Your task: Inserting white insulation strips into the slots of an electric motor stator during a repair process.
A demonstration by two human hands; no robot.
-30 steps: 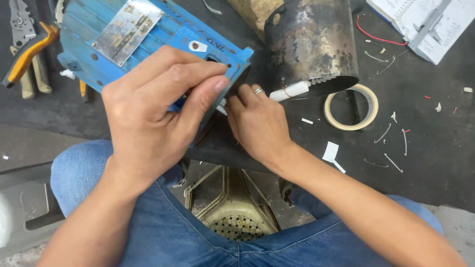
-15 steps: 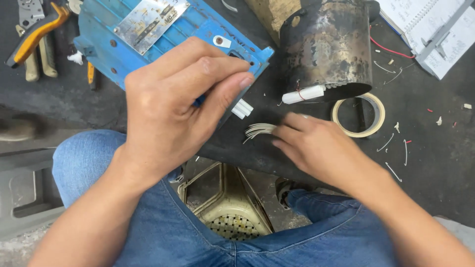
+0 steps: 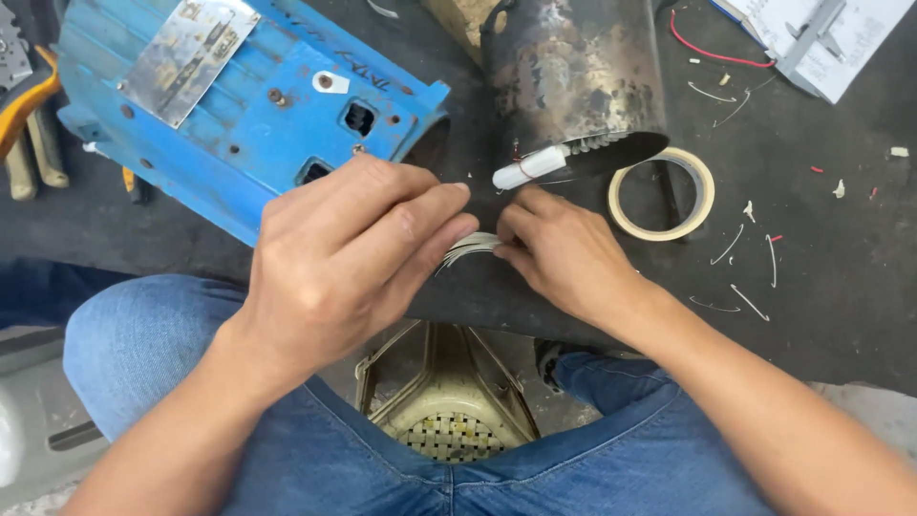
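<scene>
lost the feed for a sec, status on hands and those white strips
Left hand and right hand both pinch the bundle of white strips. Blue housing just behind. Nothing between the hands.

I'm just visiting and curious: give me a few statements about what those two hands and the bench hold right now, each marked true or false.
1. Both hands, left hand and right hand, pinch a bundle of thin pale strips. True.
2. The tape roll sits on the person's lap. False: it lies on the dark bench.
3. The blue housing lies left of the dark metal cylinder. True.
4. The right hand holds pliers. False: the orange-handled pliers lie untouched at far left.
</scene>
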